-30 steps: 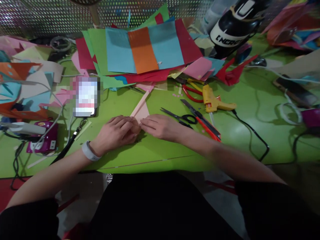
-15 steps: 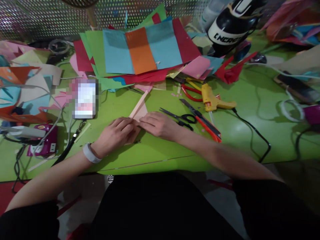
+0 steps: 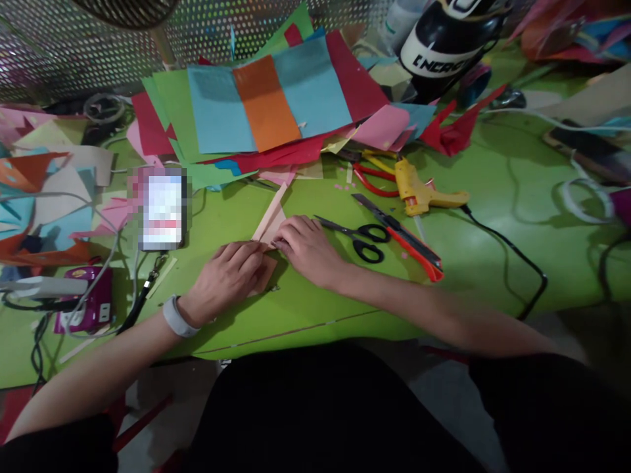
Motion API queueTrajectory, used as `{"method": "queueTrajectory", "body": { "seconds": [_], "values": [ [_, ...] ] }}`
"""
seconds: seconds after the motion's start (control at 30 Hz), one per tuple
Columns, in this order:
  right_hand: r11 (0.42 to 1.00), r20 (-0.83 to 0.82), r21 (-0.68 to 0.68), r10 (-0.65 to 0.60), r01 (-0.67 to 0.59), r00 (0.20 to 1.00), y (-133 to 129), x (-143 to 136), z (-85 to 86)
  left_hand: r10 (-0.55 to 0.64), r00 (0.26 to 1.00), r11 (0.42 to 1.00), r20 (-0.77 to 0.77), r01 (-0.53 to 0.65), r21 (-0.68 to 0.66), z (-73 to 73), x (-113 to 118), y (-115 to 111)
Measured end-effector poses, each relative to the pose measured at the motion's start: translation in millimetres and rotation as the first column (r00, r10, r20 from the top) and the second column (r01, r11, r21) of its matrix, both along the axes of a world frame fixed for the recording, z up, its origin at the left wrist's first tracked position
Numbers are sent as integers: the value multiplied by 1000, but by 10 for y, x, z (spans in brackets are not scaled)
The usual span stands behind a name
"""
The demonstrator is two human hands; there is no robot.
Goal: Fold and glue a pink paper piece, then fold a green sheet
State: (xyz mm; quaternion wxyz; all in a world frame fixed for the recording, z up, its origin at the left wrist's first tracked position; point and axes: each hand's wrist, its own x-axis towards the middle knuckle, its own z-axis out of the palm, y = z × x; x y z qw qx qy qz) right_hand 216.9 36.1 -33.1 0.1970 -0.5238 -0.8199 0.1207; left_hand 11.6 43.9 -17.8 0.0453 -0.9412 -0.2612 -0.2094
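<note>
pale peach paper point(image 3: 273, 222), lime-green table point(image 3: 305, 318), black scissors point(image 3: 351, 232), red-and-black cutter point(image 3: 401, 240), yellow glue gun point(image 3: 409, 189), light-blue sheet point(image 3: 269, 104) banded with orange, black bottle point(image 3: 438, 60) with black lettering on a white band, purple socket block point(image 3: 97, 295), wristband point(image 3: 178, 317) perhaps pale grey

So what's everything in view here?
Folded paper: one, peach, centre
Scissors: one, black, right
Utility knife: one, red-black, beside scissors
Glue gun: one, yellow, beyond knife
Tool handles: some, red-yellow, mid right
Coloured sheets: several, mixed, back centre
Paper scraps: many, mixed, both sides
Labelled bottle: one, black-white, back right
Lit phone: one, dark, left
Socket block: one, purple, left
Cables: several, white, black, sides
Fan: one, dark, upper left
Table: one, green, beneath
Left grip: one bare hand, on paper
Right grip: one bare hand, touching paper
</note>
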Motion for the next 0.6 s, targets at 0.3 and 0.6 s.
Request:
{"method": "queueTrajectory", "body": {
  "seconds": [0.3, 0.6],
  "values": [
    [996, 29, 63, -71, 69, 997, -29, -13, -32, 14, 1000, 1000, 13, -13, -28, 11, -12, -3],
    [995, 6, 64, -77, 77, 997, -23, 8, -36, 34, 999, 998, -18, -35, -50, -39, -38, -5]
  ]
}}
